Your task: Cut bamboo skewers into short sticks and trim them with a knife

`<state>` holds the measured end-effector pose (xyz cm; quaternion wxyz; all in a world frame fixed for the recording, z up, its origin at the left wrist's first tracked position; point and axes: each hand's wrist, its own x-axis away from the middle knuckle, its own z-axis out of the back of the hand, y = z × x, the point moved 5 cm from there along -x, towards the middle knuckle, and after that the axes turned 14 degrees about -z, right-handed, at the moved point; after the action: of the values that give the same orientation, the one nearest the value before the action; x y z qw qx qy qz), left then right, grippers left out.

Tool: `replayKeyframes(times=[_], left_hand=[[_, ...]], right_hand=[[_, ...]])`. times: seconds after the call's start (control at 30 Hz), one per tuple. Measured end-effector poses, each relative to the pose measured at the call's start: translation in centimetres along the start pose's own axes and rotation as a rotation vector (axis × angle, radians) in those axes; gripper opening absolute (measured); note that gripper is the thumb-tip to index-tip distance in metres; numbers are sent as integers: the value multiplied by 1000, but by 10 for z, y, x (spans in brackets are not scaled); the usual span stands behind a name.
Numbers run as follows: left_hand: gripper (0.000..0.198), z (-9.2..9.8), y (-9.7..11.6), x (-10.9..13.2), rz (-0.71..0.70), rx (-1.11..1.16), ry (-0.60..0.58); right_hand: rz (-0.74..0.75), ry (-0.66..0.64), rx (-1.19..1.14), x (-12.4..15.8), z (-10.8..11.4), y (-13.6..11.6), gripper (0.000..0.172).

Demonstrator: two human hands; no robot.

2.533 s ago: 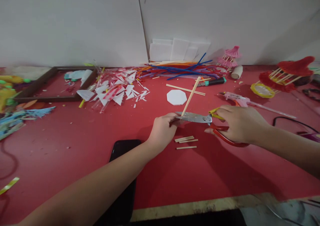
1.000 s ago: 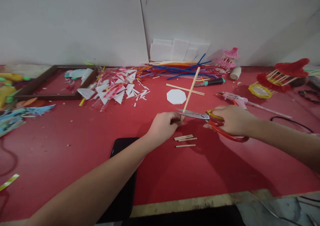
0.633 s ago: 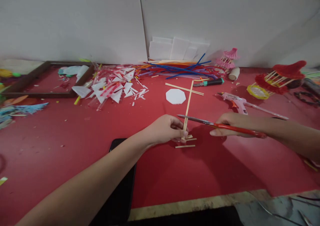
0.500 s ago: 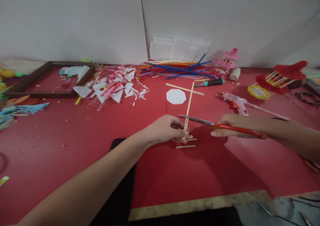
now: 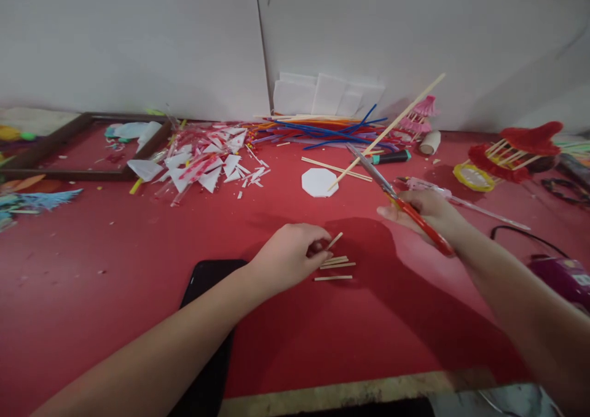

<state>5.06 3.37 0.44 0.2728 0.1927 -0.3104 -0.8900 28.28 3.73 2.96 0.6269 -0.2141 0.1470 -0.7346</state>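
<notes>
left hand [image 5: 292,254] pinches short stick [image 5: 335,240], well back from near edge of worktop [image 5: 295,343]; from here looks light, stiff, snappable, hold mid-length; right hand [image 5: 423,209] grips scissors [image 5: 391,191]

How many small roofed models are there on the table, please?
2: the pink model by the wall, and the red model farther right. I see no others.

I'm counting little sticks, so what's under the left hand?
Short sticks lie on the red table just beside the left hand, and another stick pokes out from its fingers. The spot directly beneath is covered, so I can't tell.
</notes>
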Motion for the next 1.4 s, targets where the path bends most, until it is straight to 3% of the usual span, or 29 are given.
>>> replayKeyframes(times=[0.23, 0.37, 0.77, 1.1, 1.23, 1.4], left_hand=[[14, -3, 3, 3, -78, -208, -75], [25, -3, 5, 4, -110, -191, -75], [25, -2, 12, 6, -269, -65, -115], [22, -5, 8, 3, -291, -67, -105], [25, -1, 7, 3, -256, -57, 4], [32, 19, -5, 8, -13, 1, 385]], right_hand=[[52, 6, -86, 11, -21, 0, 54], [43, 38, -40, 11, -24, 10, 53], [-9, 93, -57, 9, -24, 13, 52], [91, 116, 39, 9, -27, 7, 54], [85, 112, 20, 9, -27, 8, 55], [40, 146, -33, 8, -24, 12, 56]])
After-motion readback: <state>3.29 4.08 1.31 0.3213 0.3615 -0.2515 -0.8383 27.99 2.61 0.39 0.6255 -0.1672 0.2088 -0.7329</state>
